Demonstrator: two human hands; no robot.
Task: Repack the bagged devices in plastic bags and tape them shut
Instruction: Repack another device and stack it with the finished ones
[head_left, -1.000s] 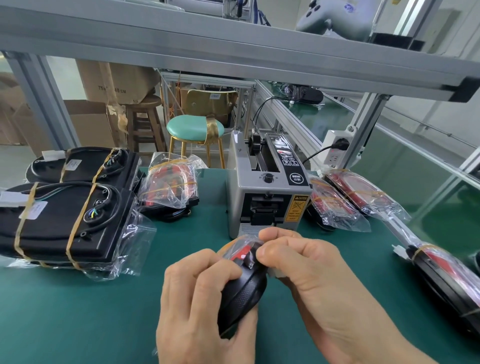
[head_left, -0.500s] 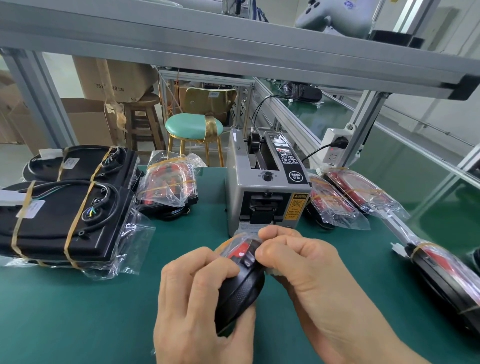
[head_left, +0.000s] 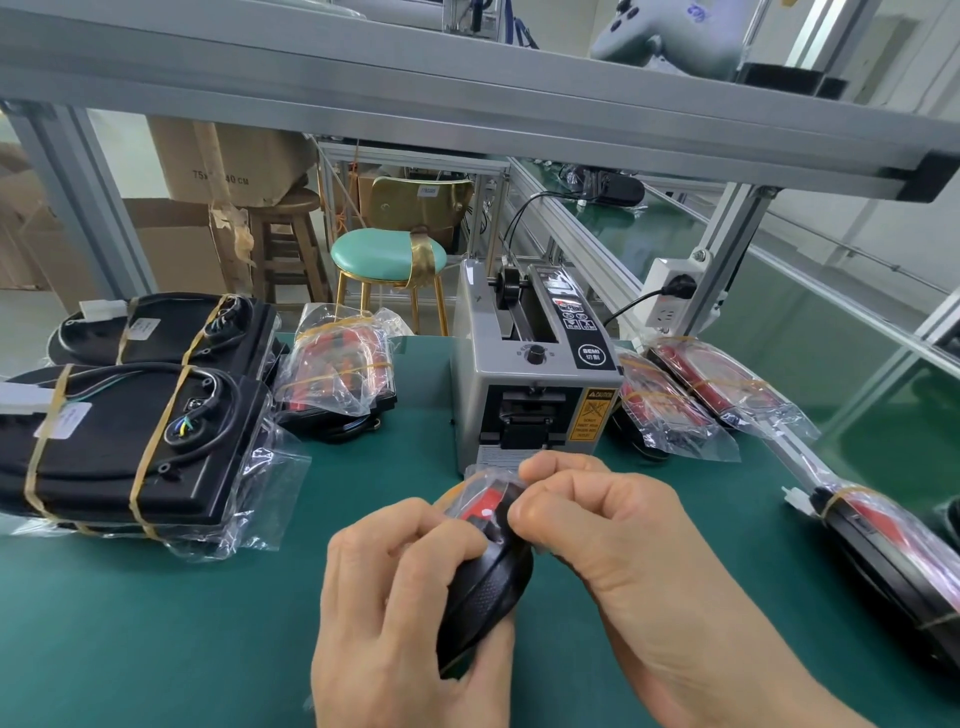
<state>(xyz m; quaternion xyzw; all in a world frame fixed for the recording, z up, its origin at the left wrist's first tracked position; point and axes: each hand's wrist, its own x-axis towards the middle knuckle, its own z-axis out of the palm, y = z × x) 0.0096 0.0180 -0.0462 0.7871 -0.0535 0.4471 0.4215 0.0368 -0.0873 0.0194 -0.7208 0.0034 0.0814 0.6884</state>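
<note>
Green matting covered the surface (head_left: 156, 623), with a grey tape dispenser (head_left: 535, 379) standing at its middle. Just in front of it, a black device (head_left: 488, 587) in a clear plastic bag (head_left: 480, 483) was held between both hands. The left hand (head_left: 400, 613) gripped its side, hiding the lower half. The right hand (head_left: 613, 540) pinched the bag's top, fingertips covering the fold. Taped black units (head_left: 130, 431) lay far left. Bagged red devices (head_left: 691, 405) rested right of the dispenser, another cut off by the right edge.
</note>
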